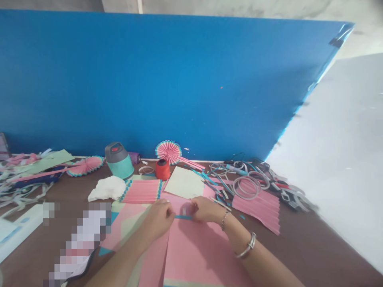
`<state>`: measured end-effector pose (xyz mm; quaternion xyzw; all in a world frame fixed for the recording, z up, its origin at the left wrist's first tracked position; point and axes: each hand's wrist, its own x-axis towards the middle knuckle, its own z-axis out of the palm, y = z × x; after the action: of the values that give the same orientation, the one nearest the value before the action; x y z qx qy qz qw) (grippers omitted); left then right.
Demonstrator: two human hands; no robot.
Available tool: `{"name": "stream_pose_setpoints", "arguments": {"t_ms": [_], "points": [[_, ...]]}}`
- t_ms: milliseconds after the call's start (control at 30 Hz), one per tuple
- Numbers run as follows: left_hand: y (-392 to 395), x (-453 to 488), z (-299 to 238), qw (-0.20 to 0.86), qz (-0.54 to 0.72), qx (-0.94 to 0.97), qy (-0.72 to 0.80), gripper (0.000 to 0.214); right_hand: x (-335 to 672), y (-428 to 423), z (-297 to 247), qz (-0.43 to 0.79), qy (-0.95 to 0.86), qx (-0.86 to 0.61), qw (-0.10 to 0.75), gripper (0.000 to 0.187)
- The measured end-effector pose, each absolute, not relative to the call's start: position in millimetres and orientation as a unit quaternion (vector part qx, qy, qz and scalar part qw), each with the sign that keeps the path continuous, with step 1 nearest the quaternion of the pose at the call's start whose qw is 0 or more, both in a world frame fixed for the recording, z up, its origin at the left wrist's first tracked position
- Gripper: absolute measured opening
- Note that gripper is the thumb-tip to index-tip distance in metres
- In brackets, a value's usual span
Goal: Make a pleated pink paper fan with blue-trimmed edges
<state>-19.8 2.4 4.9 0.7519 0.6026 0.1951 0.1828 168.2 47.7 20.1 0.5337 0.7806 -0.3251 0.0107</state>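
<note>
Here, the blue strip (183,217) runs crosswise (left-right).

From here, the left hand (158,217) and right hand (208,209) touch pink paper (200,247) at its blue edge (183,217), a red spool (162,171) and pleated fan (168,152) beyond.
</note>
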Motion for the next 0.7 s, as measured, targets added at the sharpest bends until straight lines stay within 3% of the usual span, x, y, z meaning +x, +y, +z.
{"name": "stream_pose_setpoints", "arguments": {"t_ms": [700], "points": [[2.5,-20.4,-3.3,0.15,0.18,0.755,0.613,0.017,168.1,47.6,19.0,-0.347,0.77,0.535,0.008,0.019]]}}
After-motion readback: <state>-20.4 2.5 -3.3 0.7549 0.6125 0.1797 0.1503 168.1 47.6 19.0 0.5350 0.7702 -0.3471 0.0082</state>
